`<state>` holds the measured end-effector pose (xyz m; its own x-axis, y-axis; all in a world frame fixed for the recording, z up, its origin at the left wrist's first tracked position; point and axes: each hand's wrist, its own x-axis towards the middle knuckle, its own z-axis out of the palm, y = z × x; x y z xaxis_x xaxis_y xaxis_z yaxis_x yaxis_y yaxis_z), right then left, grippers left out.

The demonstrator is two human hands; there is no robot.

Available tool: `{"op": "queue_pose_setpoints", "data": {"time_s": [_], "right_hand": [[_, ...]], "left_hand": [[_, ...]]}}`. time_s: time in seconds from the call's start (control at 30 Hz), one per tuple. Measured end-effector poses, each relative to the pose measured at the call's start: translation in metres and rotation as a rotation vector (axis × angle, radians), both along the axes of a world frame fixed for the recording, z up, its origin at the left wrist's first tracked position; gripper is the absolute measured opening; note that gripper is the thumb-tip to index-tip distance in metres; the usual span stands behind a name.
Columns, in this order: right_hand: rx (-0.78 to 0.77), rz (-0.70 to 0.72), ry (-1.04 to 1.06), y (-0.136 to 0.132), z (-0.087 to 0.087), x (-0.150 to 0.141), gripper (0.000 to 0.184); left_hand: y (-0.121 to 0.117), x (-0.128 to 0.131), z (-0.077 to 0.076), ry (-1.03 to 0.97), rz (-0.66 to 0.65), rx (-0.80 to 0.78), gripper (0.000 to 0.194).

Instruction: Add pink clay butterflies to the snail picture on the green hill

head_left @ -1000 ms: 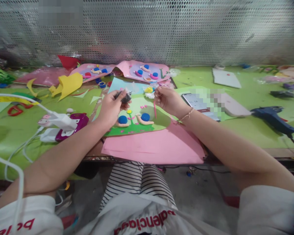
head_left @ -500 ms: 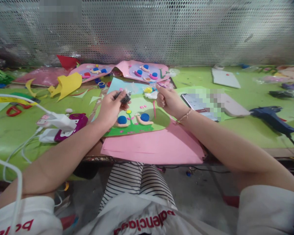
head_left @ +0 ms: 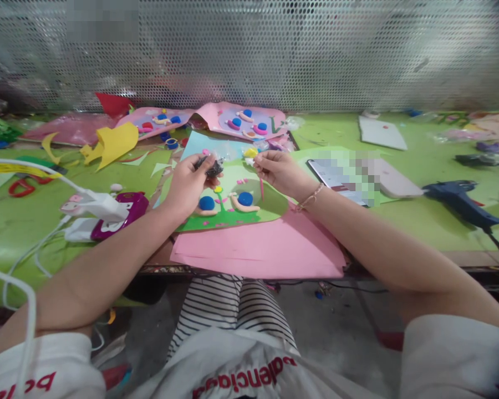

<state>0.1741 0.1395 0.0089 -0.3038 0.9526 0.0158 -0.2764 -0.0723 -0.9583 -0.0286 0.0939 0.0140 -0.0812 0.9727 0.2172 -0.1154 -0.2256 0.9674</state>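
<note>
Perforated metal mesh (head_left: 249, 61) backs the green worktop (head_left: 324, 130). At frame centre, the left hand (head_left: 189, 183) grasps a black plastic-wrapped lump (head_left: 213, 165) over the snail picture (head_left: 274, 209); the right hand (head_left: 283, 170) pinches beside a yellow lump (head_left: 250, 152), holding what I cannot tell. Red-handled scissors (head_left: 21, 183) and magenta socket block (head_left: 138, 206) crowd frame left; phone (head_left: 336, 180) and glue gun (head_left: 457, 200), right.

shirt front (head_left: 249, 379): red "balenciaga", creased | yellow cable label (head_left: 19, 169): print unreadable
</note>
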Motion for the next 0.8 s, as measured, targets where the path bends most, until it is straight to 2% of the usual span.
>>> {"op": "queue_pose_setpoints", "data": {"time_s": [0.1, 0.27, 0.5, 0.63, 0.8], "right_hand": [[0.007, 0.007, -0.015, 0.002, -0.001, 0.001, 0.017], [0.009, 0.002, -0.035, 0.002, 0.000, 0.000, 0.032], [-0.003, -0.080, -0.090, 0.004, 0.000, 0.002, 0.046], [0.132, -0.073, -0.207, 0.006, 0.000, 0.005, 0.049], [0.320, -0.090, -0.463, 0.009, 0.004, 0.008, 0.047]], "left_hand": [[0.000, -0.001, -0.001, 0.014, -0.004, 0.006, 0.026], [-0.001, -0.001, -0.002, 0.041, -0.008, 0.010, 0.027], [0.000, -0.003, -0.003, 0.155, -0.025, 0.059, 0.030], [-0.015, 0.001, 0.003, 0.323, -0.086, 0.117, 0.026], [-0.042, 0.016, 0.003, 0.588, -0.287, 0.264, 0.017]]}}
